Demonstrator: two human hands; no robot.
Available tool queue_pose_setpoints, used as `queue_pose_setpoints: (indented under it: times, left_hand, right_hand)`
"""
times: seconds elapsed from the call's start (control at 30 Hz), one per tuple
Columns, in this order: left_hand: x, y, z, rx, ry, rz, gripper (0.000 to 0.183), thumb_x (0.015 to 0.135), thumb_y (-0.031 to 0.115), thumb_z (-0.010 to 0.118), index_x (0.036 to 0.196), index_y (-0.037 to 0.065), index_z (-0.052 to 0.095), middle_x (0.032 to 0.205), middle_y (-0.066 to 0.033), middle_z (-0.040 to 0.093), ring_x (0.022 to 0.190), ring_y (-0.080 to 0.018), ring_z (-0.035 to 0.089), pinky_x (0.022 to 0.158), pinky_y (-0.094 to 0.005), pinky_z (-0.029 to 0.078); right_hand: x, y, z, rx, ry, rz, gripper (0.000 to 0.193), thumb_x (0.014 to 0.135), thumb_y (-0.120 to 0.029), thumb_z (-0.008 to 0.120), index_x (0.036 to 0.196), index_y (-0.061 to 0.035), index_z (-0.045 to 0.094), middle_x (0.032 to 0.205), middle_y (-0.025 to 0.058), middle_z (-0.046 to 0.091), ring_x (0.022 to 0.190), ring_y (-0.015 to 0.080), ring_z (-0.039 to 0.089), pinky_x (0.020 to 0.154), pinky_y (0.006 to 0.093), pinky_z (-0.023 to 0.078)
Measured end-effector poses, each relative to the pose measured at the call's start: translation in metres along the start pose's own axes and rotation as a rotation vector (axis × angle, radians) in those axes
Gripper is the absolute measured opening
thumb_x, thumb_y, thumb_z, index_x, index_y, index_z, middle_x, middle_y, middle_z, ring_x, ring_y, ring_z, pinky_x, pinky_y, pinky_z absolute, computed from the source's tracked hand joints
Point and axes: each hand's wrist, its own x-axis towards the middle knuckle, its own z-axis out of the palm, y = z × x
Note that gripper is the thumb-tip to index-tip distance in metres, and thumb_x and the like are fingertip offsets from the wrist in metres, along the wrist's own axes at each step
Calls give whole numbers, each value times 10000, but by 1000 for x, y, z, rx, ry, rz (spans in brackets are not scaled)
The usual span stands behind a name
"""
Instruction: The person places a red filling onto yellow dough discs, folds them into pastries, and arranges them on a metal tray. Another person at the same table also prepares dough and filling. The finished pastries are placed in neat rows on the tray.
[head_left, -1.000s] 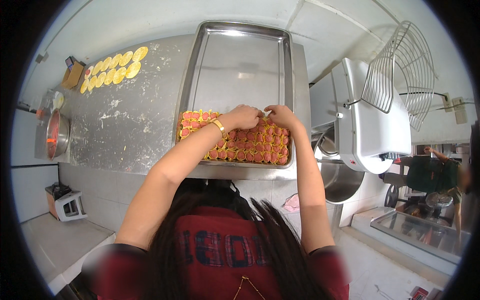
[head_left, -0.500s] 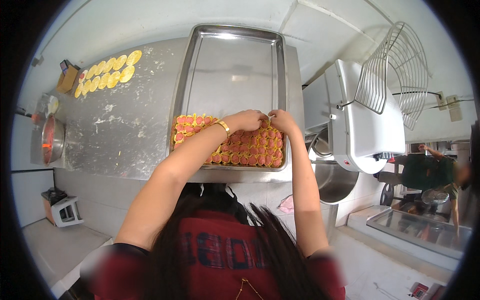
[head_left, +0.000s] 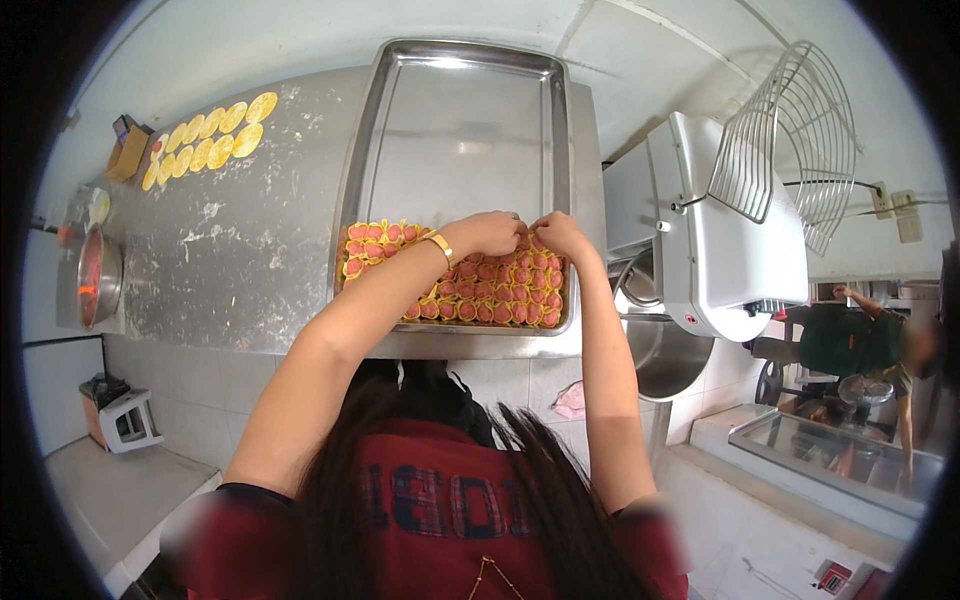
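Open-topped dumplings (head_left: 480, 300) with yellow wrappers and pink filling stand in tight rows at the near end of a large metal tray (head_left: 574, 150). Over the far edge of these rows, my left hand (head_left: 490, 234), with a gold band at its wrist, is closed with its fingertips pinching the side of a dumpling (head_left: 529, 240). From the other side my right hand (head_left: 560, 236) closes its fingers on the same dumpling, near the tray's right wall. The fingers cover part of it, and my left forearm hides some rows.
Two rows of flat yellow wrappers (head_left: 205, 140) lie on the floury metal table (head_left: 230, 260). A metal bowl (head_left: 101, 276) with reddish contents stands far left. A white mixer (head_left: 735, 240) with a wire guard is at the right. Another person (head_left: 860, 335) is at far right.
The view has shifted slightly, so the table and tray sit a little higher. Both hands stay at the far edge of the dumplings, their fingertips slightly repositioned.
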Motion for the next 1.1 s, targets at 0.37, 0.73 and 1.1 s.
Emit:
queue_pose_setpoints:
  times: [0.37,0.73,1.1]
  left_hand:
    - [-4,2,-2,-211,80,-55,375,864,143,384,1169,-39,506,1083,-269,602,1030,-395,571,933,-434,435]
    - [-16,-12,-8,-99,56,-2,365,837,102,381,1137,-15,552,1109,-222,588,1064,-359,544,953,-426,416]
    - [-15,-11,-6,-56,86,46,386,834,96,379,1144,-40,565,1140,-221,580,1087,-354,537,973,-420,405]
  right_hand:
    - [-9,-1,-5,-29,-4,45,309,716,-117,562,983,-62,707,941,218,664,906,359,636,832,388,494]
    - [-13,-10,2,-72,-40,-211,310,774,-65,554,1044,-117,697,992,193,654,922,351,624,831,400,493]
    - [-12,2,2,33,125,-104,306,750,-69,522,994,-75,706,956,203,667,910,351,633,835,376,492]
